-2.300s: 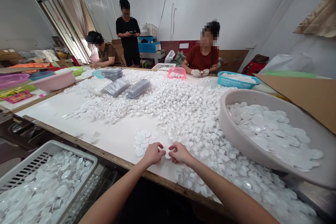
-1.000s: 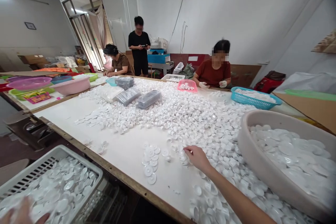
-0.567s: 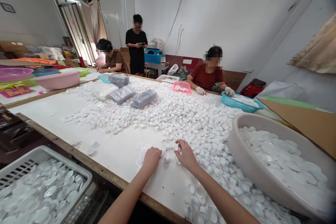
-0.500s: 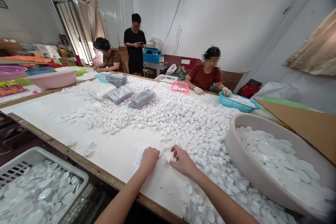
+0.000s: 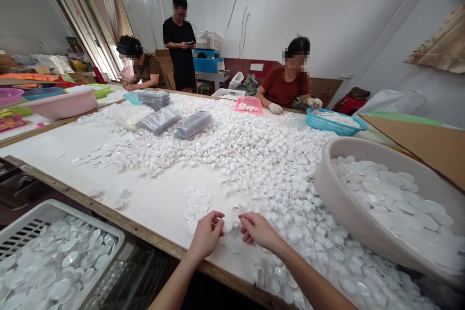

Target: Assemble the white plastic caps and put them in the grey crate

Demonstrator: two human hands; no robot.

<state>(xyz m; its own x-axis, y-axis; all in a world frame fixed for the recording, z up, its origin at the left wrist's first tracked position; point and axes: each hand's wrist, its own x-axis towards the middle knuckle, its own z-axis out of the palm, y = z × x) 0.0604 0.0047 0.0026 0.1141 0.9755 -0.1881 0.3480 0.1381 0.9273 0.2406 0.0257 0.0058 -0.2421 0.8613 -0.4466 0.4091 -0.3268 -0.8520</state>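
Note:
My left hand point(image 5: 209, 233) is above the white tabletop near its front edge, thumb and fingers pinched at the rim of a thin white plastic disc point(image 5: 227, 224). Facing it, my right hand point(image 5: 257, 230) has curled fingers close to the disc. Any piece in those fingertips is too small to make out. Several flat white discs point(image 5: 198, 199) lie just beyond my left hand. A wide heap of small white plastic cups point(image 5: 261, 164) spreads behind and to the right of my hands.
At right stands a large tub point(image 5: 323, 179) of white discs; at lower left, a white basket point(image 5: 118, 237) of similar pieces. Clear plastic packs point(image 5: 194, 125) lie on the heap. Across the table, a gloved co-worker point(image 5: 290, 82) sits by a blue basket point(image 5: 336, 123). Two other people are farther back.
The view has tilted down. My hands have turned inward with fingers more curled, and a white disc now shows at my left fingertips. The co-worker's gloved hand has shifted slightly at the blue basket.

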